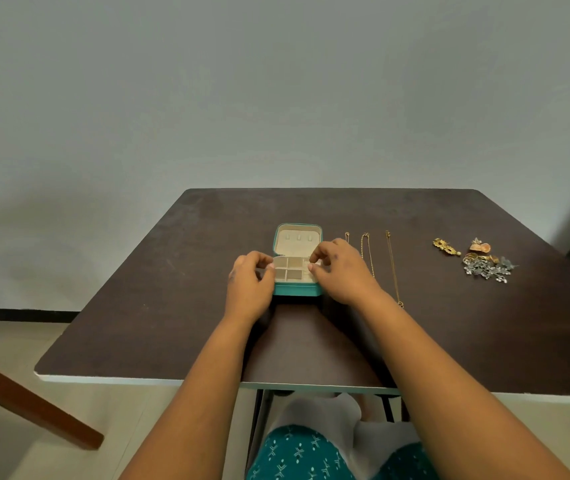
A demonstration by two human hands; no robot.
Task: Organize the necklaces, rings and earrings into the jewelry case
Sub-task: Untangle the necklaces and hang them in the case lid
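Teal jewelry case [297, 291] open near table centre, lid [298, 240] tilted up and back, cream lining inside. Tray divided into small compartments – four square ones visible in a two-by-two block, a longer section at the right partly hidden by fingers. Three small tabs on the lid's inner face.

Left hand [249, 285] against the case's left edge, fingers curled, thumb and fingertips touching the tray rim – gripping the case side. Right hand [337, 268] over the case's right edge, fingers curled and pinched at the rim; cannot tell whether anything small sits between the fingertips.

Three gold necklaces laid out straight just right of the case, side by side: short chain [347, 236] mostly hidden behind the right hand, middle chain [367, 252], long chain [393, 268] reaching furthest toward the near edge.

Further right, well apart from the chains: gold earring [445, 246], orange-gold piece [479, 245], cluster of gold rings [481, 257], pile of silver jewellery [488, 268]. Pieces in the pile too tangled to count.

Dark brown table [172, 306] with pale edge band, rounded corners. Plain grey wall [242, 98] behind, beige floor [17, 341], wooden furniture leg [27, 407] at lower left. Teal patterned clothing [297, 455] on the lap below the table edge.
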